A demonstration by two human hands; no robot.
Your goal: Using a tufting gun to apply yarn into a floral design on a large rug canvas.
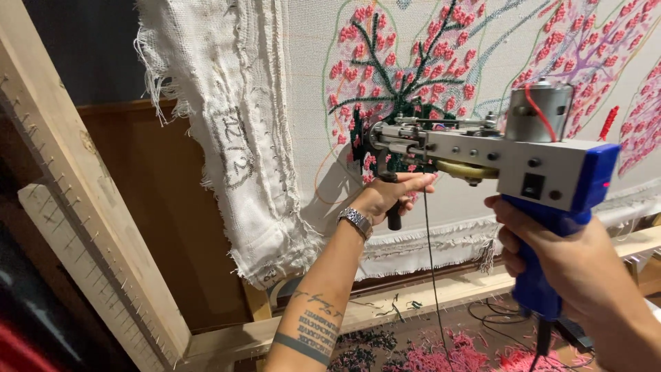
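Observation:
A tufting gun (509, 158) with a grey metal body, blue grip and silver motor is held up against a stretched white cloth (310, 89). My right hand (558, 255) is closed around the blue grip. My left hand (392, 196), with a metal wristwatch, grasps the black front handle under the gun's nose. The gun's tip touches the cloth at a dark green and pink tufted branch pattern (406, 69). A thin dark yarn (430, 262) hangs down from the gun.
The cloth is pinned on a wooden frame (89, 227) with rows of small nails; its frayed edge (227, 138) folds over at left. Pink and dark yarn scraps (441, 355) and black cables lie on the floor below the lower beam (413, 300).

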